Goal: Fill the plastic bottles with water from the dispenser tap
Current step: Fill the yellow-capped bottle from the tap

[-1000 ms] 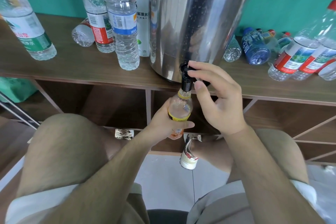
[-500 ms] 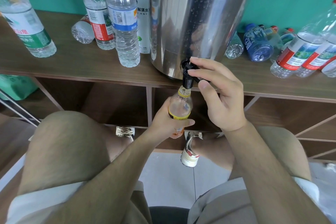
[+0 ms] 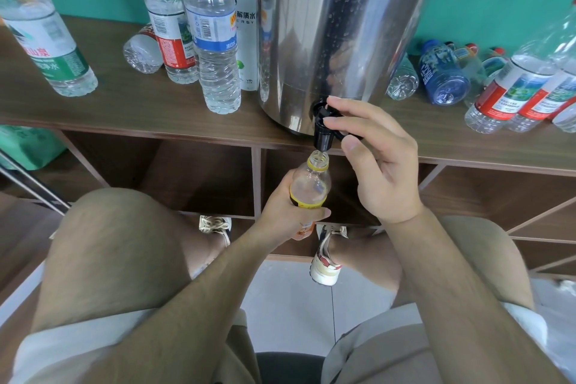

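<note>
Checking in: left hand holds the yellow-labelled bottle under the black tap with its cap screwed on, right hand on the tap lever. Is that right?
Not quite. The head view shows the bottle has no cap: its open mouth sits just below the tap. The rest stands: the left hand grips the bottle and the right hand pinches the tap lever.

I see my left hand (image 3: 286, 212) gripping a small yellow-labelled bottle (image 3: 310, 187), its open mouth just below the black tap (image 3: 322, 131) of the steel dispenser (image 3: 336, 25). My right hand (image 3: 383, 165) pinches the tap's lever. Water may be running; I can't make out a stream. On the wooden shelf (image 3: 140, 106), water bottles (image 3: 215, 50) stand left of the dispenser, and toppled bottles (image 3: 442, 75) lie to its right.
</note>
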The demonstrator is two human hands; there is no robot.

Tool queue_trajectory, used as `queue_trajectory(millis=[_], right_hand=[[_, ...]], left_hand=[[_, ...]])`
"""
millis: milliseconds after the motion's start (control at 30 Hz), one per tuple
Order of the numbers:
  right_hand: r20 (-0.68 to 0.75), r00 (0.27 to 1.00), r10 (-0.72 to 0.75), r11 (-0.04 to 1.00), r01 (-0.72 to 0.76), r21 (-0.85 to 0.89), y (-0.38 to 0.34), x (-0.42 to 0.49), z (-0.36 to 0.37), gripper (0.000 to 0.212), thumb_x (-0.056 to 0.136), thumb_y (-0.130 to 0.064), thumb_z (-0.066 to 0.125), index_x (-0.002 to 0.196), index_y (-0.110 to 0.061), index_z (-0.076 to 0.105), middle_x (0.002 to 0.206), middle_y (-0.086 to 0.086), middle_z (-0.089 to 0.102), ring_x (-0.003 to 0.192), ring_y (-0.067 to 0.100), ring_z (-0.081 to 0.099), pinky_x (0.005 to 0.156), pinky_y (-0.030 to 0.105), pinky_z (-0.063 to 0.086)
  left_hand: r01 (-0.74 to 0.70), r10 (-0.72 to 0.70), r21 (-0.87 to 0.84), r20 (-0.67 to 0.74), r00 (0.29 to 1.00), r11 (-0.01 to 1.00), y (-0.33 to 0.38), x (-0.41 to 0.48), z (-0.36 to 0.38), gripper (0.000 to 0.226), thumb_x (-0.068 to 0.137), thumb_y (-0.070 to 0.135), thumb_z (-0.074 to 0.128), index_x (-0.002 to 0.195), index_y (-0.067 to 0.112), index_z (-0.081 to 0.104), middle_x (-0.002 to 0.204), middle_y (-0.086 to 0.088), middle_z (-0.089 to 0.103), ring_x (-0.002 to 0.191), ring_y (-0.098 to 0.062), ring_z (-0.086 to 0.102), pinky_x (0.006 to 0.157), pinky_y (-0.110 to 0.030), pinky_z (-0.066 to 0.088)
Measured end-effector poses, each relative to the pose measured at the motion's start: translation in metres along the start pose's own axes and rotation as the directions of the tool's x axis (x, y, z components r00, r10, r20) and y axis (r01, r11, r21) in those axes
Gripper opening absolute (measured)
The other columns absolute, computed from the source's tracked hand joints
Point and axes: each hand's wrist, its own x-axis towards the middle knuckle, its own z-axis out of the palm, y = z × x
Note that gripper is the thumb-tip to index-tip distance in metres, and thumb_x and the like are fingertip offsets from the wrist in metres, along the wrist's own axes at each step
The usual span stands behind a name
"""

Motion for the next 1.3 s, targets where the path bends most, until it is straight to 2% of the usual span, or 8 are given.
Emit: queue_trajectory(millis=[200,333,533,700,933,1300], right_hand=[[-0.002,1.000,-0.001,1.000,0.001,0.008,0.001,0.000,0.001,0.027,0.104,-0.006,0.053,0.118,0.002,0.074,0.137,0.019,0.066,0.130,0.022,0.064,0.104,0.026,0.049],[-0.008,1.000,-0.005,1.000,0.005,0.014,0.002,0.000,0.001,0.026,0.104,-0.007,0.053,0.118,0.000,0.074,0.137,0.018,0.066,0.130,0.023,0.064,0.104,0.026,0.049],[-0.016,1.000,-0.001,1.000,0.001,0.001,0.002,-0.002,0.002,0.026,0.104,-0.006,0.054,0.118,0.000,0.074,0.137,0.016,0.067,0.130,0.022,0.063,0.107,0.032,0.048],[-0.026,1.000,0.007,1.000,-0.007,-0.006,0.001,-0.002,0.003,0.026,0.104,-0.007,0.054,0.117,0.000,0.074,0.137,0.016,0.067,0.130,0.022,0.064,0.108,0.035,0.048],[-0.030,1.000,0.008,1.000,-0.008,-0.017,0.000,-0.001,0.003,0.026,0.104,-0.008,0.054,0.117,0.000,0.074,0.136,0.017,0.067,0.130,0.021,0.064,0.108,0.034,0.048],[-0.032,1.000,0.002,1.000,-0.002,-0.007,0.001,-0.002,0.003,0.025,0.105,-0.010,0.054,0.117,-0.001,0.074,0.137,0.015,0.067,0.130,0.021,0.064,0.107,0.035,0.049]], left_hand=[[0.006,-0.006,0.015,-0.012,1.000,1.000,-0.001,0.001,0.001,0.078,0.075,0.023,0.093,0.130,0.051,0.046,0.120,0.021,0.063,0.114,-0.006,0.062,0.085,-0.018,0.047],[0.001,-0.001,0.007,-0.020,1.000,1.000,0.000,0.000,0.001,0.075,0.075,0.022,0.092,0.120,0.058,0.045,0.115,0.025,0.063,0.110,0.004,0.061,0.082,-0.015,0.047],[-0.007,0.007,-0.033,-0.015,1.000,0.999,0.002,0.001,0.001,0.084,0.071,0.027,0.094,0.135,0.049,0.045,0.122,0.018,0.064,0.118,-0.010,0.063,0.100,-0.034,0.053],[-0.011,0.012,-0.048,0.017,1.000,0.999,0.005,-0.001,0.001,0.090,0.066,0.035,0.095,0.139,0.044,0.045,0.127,0.014,0.064,0.121,-0.014,0.063,0.107,-0.046,0.053],[-0.009,0.011,-0.044,0.054,0.998,0.999,0.009,-0.003,0.003,0.086,0.067,0.041,0.092,0.139,0.039,0.045,0.127,0.010,0.064,0.121,-0.016,0.063,0.107,-0.049,0.053],[0.004,-0.002,-0.061,0.038,0.999,0.998,0.007,-0.001,0.001,0.084,0.072,0.037,0.092,0.141,0.040,0.044,0.130,0.011,0.063,0.123,-0.015,0.062,0.108,-0.048,0.052]])
